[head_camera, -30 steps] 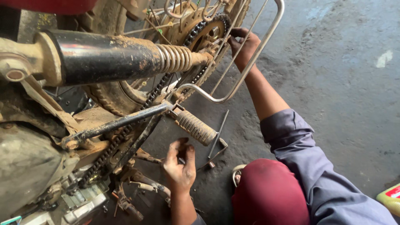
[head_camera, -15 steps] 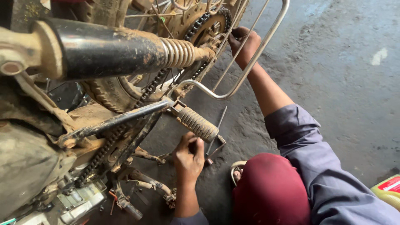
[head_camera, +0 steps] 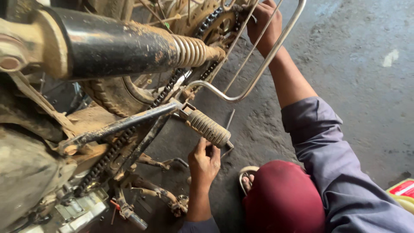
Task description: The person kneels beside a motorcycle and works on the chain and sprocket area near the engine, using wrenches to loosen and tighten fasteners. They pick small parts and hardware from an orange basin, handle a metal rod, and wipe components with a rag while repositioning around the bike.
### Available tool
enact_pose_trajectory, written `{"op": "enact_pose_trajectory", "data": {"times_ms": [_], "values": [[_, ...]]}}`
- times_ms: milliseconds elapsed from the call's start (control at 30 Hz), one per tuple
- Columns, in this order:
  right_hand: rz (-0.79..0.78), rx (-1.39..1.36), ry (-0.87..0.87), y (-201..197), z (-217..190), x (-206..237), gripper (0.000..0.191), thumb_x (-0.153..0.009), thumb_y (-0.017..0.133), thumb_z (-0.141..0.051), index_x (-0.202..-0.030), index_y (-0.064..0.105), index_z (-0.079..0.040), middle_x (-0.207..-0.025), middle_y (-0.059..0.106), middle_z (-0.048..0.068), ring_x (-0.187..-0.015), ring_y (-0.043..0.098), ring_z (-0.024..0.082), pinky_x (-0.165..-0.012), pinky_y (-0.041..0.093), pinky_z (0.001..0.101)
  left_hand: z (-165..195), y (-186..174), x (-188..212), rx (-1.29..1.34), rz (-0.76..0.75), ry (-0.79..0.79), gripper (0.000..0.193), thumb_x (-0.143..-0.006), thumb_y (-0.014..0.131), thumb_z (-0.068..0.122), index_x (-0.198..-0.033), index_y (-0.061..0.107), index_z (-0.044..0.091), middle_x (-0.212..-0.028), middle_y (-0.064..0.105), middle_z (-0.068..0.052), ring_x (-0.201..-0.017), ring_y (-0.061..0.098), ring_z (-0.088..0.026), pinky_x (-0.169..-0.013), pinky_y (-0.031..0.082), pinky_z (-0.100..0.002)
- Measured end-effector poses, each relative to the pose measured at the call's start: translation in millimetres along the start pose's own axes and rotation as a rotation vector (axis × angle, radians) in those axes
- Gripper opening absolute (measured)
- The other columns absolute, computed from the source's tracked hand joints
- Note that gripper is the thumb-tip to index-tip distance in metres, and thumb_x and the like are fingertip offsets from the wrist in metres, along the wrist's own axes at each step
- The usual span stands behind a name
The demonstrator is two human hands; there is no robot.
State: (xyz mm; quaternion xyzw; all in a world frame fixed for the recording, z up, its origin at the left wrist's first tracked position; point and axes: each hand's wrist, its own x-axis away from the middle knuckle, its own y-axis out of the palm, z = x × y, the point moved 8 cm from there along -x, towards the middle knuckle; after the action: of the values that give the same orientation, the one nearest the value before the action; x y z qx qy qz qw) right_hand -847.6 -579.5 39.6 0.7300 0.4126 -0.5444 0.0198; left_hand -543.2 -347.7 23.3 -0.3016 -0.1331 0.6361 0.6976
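A muddy motorcycle lies close in front of me. Its rear sprocket [head_camera: 224,23] and chain [head_camera: 112,151] are bare. My right hand [head_camera: 264,23] reaches through the bent chrome guard rail [head_camera: 258,77] and is closed in a fist at the sprocket; what it grips is hidden. My left hand [head_camera: 204,162] is raised under the tip of the ribbed rubber footpeg [head_camera: 207,127], fingers curled beside a thin metal rod [head_camera: 228,127]. I cannot tell whether it grips either. A red cap [head_camera: 282,198] and grey sleeve [head_camera: 327,151] fill the lower right.
The black shock absorber with its coil spring [head_camera: 129,45] crosses the top left. The rear tyre [head_camera: 110,97] sits behind the chain. Rusty brackets and small parts [head_camera: 164,194] lie on the dark concrete floor [head_camera: 366,86]. A sandalled foot [head_camera: 248,181] and a red-yellow container [head_camera: 403,190] are nearby.
My left hand has risen from the floor to the footpeg's tip. The view has moved closer to the motorcycle. My right hand stays at the sprocket.
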Motion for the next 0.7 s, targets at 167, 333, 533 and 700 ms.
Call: {"op": "enact_pose_trajectory", "data": {"times_ms": [167,333,533,700], "values": [[-0.081,-0.018,0.240,15.0,15.0,19.2,0.004,-0.091,0.081,-0.010,-0.092,0.080,-0.007,-0.079,0.073,0.010,-0.075,0.070,0.030,-0.064,0.055,0.0420,-7.3,8.1,8.1,-0.042,-0.102,-0.090,0.022,-0.092,0.069,0.017,-0.108,0.069,0.002,-0.090,0.077,-0.016,-0.083,0.075,-0.036,-0.073,0.057,-0.044],[-0.243,-0.304,0.619,49.1,46.3,65.3,0.012,-0.096,0.077,-0.018,-0.090,0.080,-0.008,-0.075,0.077,0.009,-0.069,0.072,0.032,-0.058,0.054,0.0399,-86.2,62.1,42.0,-0.195,-0.501,-0.291,0.036,-0.085,0.076,0.030,-0.110,0.069,0.004,-0.095,0.076,-0.019,-0.093,0.070,-0.038,-0.082,0.055,-0.048],[-1.180,0.133,0.217,110.0,-32.4,244.5,0.017,-0.089,0.066,-0.018,-0.095,0.078,-0.008,-0.088,0.074,0.021,-0.080,0.070,0.039,-0.072,0.055,0.0491,-206.5,122.1,204.2,-0.671,-1.188,-0.293,0.117,-0.075,0.090,0.040,-0.162,0.026,-0.006,-0.133,0.064,-0.027,-0.123,0.062,-0.043,-0.105,0.048,-0.053],[-1.701,-0.631,0.127,108.8,-194.7,386.7,0.041,-0.081,0.062,-0.003,-0.117,0.077,-0.017,-0.104,0.081,0.009,-0.090,0.074,0.023,-0.080,0.059,0.0391,-236.3,67.1,362.3,-0.786,-1.207,-0.390,0.108,-0.077,0.085,0.050,-0.161,0.024,0.019,-0.168,0.013,-0.017,-0.146,0.025,-0.048,-0.101,0.041,-0.071]]}}
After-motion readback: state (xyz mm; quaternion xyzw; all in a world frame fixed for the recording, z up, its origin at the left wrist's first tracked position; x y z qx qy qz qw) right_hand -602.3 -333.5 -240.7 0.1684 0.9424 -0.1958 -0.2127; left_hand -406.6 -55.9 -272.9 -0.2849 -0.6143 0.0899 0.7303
